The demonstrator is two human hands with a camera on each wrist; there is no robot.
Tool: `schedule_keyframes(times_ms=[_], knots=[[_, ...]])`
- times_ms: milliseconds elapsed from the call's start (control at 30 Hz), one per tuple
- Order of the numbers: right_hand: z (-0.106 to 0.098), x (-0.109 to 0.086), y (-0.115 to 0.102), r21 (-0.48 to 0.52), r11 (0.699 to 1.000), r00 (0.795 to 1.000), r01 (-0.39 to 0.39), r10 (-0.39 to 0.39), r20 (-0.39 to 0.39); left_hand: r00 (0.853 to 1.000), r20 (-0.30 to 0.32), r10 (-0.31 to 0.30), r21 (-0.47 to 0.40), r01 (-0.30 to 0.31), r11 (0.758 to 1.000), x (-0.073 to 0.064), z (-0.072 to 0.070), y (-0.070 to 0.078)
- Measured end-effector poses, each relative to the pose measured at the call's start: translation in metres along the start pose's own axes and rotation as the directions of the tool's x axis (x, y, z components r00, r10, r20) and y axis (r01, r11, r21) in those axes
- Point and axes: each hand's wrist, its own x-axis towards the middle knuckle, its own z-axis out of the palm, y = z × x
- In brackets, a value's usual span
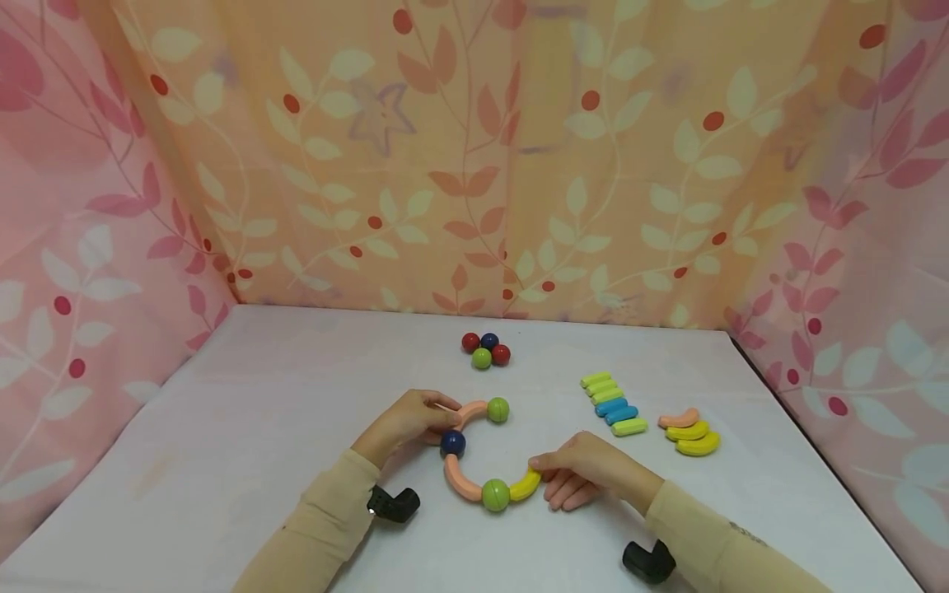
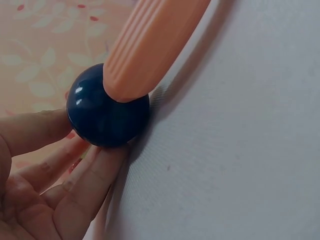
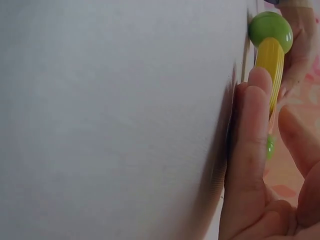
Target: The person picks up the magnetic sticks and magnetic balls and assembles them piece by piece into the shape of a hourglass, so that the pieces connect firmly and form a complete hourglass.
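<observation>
A partial ring of curved sticks and balls lies on the white table (image 1: 296, 362), with a gap on its right side. My left hand (image 1: 411, 420) pinches the upper orange curved stick (image 1: 472, 409), close to the dark blue ball (image 1: 453, 443). A green ball (image 1: 497, 410) caps that stick's far end. Below the blue ball, a second orange curved stick (image 1: 461, 482) leads to another green ball (image 1: 495, 495). From there a yellow curved stick (image 3: 270, 57) bends up toward my right hand (image 1: 593, 469), which pinches its free end. My fingertips partly hide that end.
Two red balls, a blue one and a green one (image 1: 482, 358) cluster at the back. Right of the ring, several short green and blue sticks (image 1: 611, 403) lie in a row. Beside them are an orange curved stick (image 1: 678, 418) and two yellow ones (image 1: 698, 445). Patterned curtains (image 1: 474, 165) surround the table.
</observation>
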Motion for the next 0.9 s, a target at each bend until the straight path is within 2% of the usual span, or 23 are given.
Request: schedule_keyframes(times_ms=[300,567,733,900], knots=[[0.002,0.007,-0.015,-0.056,0.998,1.000,-0.006,0.005,-0.013,1.000,-0.003,-0.013,-0.020,0.013,1.000,0.000,0.002,0.002],[-0.006,0.026,-0.022,-0.098,0.995,0.997,-0.005,-0.003,-0.083,0.999,0.043,-0.025,-0.031,0.026,0.999,-0.001,0.004,-0.003],[-0.008,0.035,-0.031,-0.173,0.985,0.986,0.001,-0.030,-0.166,0.999,0.032,-0.042,0.045,0.040,0.998,-0.001,0.006,0.002],[-0.004,0.033,-0.038,-0.274,0.962,0.979,-0.001,-0.055,-0.197,1.000,-0.018,-0.011,0.132,0.013,0.991,0.003,0.011,0.012]])
